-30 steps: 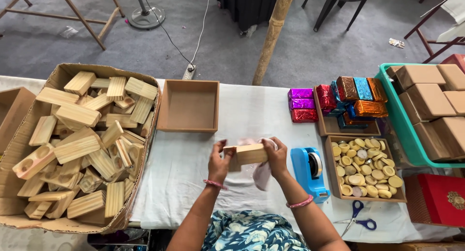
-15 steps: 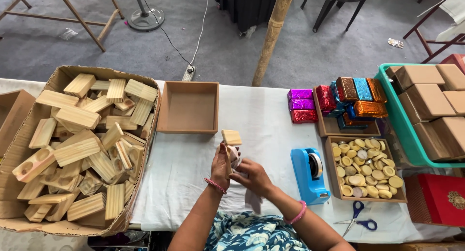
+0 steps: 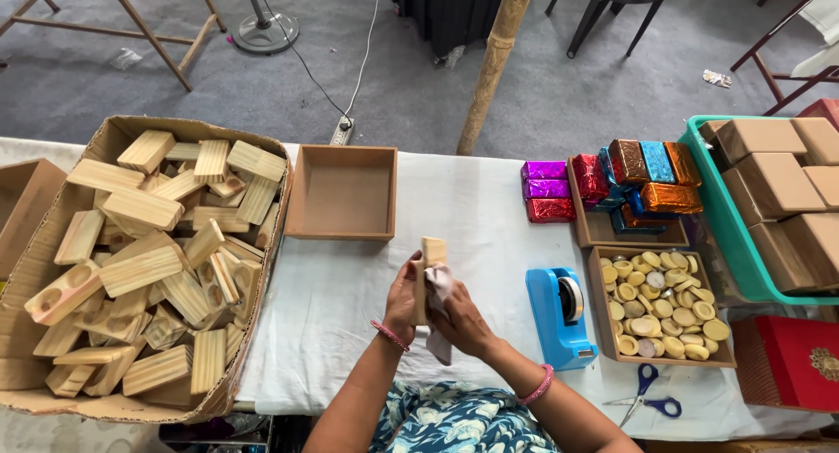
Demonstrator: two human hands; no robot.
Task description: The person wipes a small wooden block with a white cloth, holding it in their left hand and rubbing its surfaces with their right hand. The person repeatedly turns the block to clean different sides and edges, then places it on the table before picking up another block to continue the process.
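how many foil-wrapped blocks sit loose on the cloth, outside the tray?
3: purple block, second purple block and red block, stacked in a column left of the foil tray. Any beneath them would be hidden.

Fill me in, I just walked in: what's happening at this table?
A person holds a wood block upright in the left hand and presses a cloth against it with the right hand. A carton of similar blocks sits to the left, an empty tray just ahead, and a tape dispenser to the right.
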